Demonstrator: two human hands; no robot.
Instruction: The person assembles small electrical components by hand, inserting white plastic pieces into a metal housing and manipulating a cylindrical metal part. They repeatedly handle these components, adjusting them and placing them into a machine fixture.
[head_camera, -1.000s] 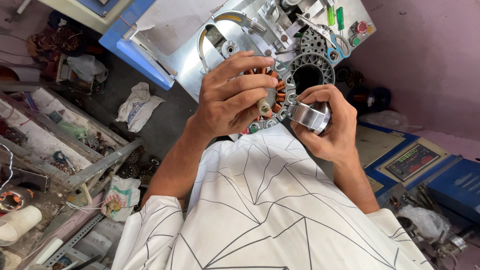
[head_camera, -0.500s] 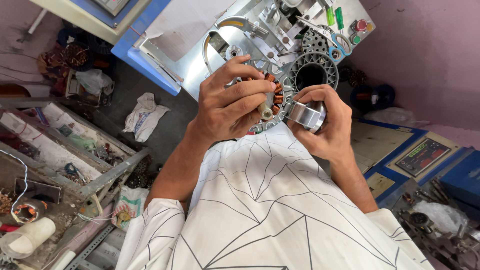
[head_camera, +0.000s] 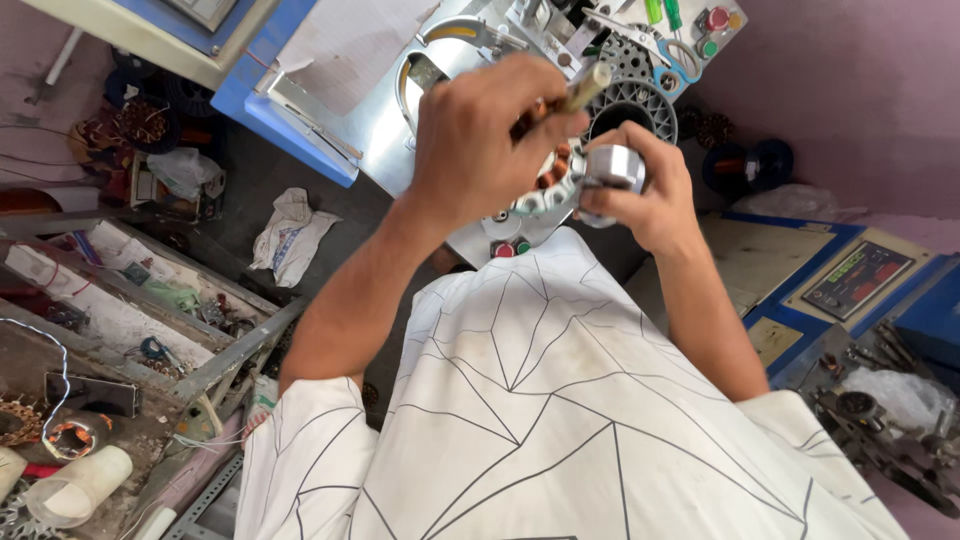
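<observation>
**Two hands on a wound stator above the bench**

Nearest the camera, at 6 o'clock, the person's white shirt (head_camera: 560, 420) with thin black lines fills the lower frame, both forearms rising from it toward 12 o'clock.

The left hand (head_camera: 480, 140) is closed with its back to the camera; a pale rod-like tool handle (head_camera: 583, 87) sticks out of the fist toward 1 o'clock. Just beside it, at its 3 o'clock, the right hand (head_camera: 650, 195) is wrapped around a shiny metal cylinder (head_camera: 612, 168), fingers curled about it. Between the two hands sits the stator (head_camera: 548, 190), a ring with copper-coloured windings, mostly hidden by the left hand and touching both.

Farther off, at 12 o'clock, a grey metal work plate (head_camera: 385, 120) lies behind the hands, with a second bare toothed ring (head_camera: 630, 100) on it. At 9 o'clock a crumpled cloth (head_camera: 290, 235) lies on the dark floor, and at 3 o'clock a blue box with a control panel (head_camera: 860, 280) stands.
</observation>
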